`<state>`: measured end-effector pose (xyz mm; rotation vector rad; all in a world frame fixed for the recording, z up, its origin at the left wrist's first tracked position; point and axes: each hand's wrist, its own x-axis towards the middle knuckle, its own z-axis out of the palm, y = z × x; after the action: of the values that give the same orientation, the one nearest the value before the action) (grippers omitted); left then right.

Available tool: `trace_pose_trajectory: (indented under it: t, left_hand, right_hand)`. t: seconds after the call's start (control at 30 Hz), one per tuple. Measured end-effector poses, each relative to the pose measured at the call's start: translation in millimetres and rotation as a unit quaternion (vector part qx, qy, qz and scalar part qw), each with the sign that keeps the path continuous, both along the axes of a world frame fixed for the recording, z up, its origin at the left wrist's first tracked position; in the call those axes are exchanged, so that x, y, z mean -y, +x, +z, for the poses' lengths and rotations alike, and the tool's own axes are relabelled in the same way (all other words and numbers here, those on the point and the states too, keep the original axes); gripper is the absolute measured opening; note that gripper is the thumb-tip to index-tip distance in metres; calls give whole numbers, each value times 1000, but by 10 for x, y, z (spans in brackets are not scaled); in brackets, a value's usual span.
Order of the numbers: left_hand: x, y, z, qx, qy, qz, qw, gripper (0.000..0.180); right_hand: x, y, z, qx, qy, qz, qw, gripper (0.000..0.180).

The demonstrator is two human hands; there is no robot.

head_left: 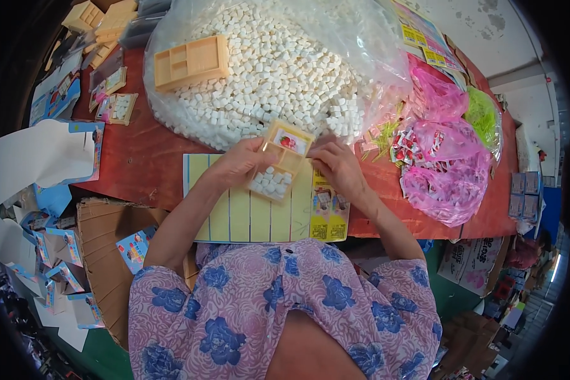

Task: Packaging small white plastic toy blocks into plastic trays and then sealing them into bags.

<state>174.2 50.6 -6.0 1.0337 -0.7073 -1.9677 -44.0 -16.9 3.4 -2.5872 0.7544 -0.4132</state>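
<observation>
My left hand [235, 164] grips the left edge of a pale yellow compartment tray [291, 159], tilted above the table. White marshmallow-like pieces [272, 183] fill its lower compartment. A small sachet with a red strawberry picture [290, 141] lies in the upper one. My right hand [339, 166] is beside the tray's right edge with its fingers drawn together; what they hold, if anything, is hidden. Under both hands lies a yellow striped printed sheet [234, 212]. Just beyond them a large clear bag [386, 60] spreads open, heaped with the same white pieces [266, 63].
A stack of empty trays [192, 62] rests on the heap. At right, a pink plastic bag [446, 193] holds small sachets, near a green bundle [481, 117]. Filled trays [116, 109] sit at left on the red table [123, 166]. Folded boxes [63, 244] fill a carton [107, 266] lower left.
</observation>
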Motion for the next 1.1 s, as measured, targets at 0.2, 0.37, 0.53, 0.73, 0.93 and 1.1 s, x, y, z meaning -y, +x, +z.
trace_pose_trajectory:
  t: [0.2, 0.37, 0.53, 0.73, 0.93, 1.1]
  left_hand:
    - [-38, 16, -20, -75, 41, 41, 996, 34]
    - [-60, -29, 2, -79, 41, 58, 994, 30]
    - [-88, -63, -39, -48, 25, 55, 997, 29]
    - [-131, -40, 1, -43, 37, 50, 997, 30]
    - [-131, -64, -3, -27, 51, 43, 997, 28]
    - [-128, -31, -77, -8, 46, 44, 998, 27]
  right_hand:
    - [-335, -157, 4, -49, -157, 4, 986, 42]
    - [-339, -227, 19, -70, -142, 13, 987, 44]
    - [-192, -121, 21, -98, -15, -6, 995, 27]
    - [-436, -245, 220, -18, -161, 71, 984, 21]
    - [-633, -732, 405, 194, 280, -88, 936, 4]
    - [-574, -1183, 659, 420, 310, -263, 811, 6]
